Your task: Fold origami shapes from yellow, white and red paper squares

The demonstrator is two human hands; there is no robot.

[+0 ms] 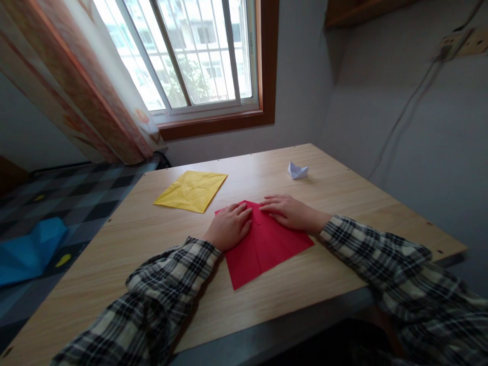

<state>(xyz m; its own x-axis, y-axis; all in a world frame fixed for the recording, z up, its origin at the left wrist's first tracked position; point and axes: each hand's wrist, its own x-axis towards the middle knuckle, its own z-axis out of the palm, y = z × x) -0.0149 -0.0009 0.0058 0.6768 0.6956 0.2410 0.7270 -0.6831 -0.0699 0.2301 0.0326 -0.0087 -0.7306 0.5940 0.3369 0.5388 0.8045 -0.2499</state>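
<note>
— Plaid sleeves (163,300) lowest in frame, and my hands are flat on the red paper (267,249) at centre.

— Gripping anything?

— No. My left hand (230,226) and right hand (290,212) lie open, palms down, pressing its far corner, fingertips almost meeting. The sheet runs diagonally toward me; both hands are equally near.

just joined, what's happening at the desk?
A person in a plaid shirt presses both hands flat on a red paper sheet on the wooden table: left hand and right hand on its far, partly folded end. A creased yellow sheet and a small white folded paper lie beyond, untouched.
</note>
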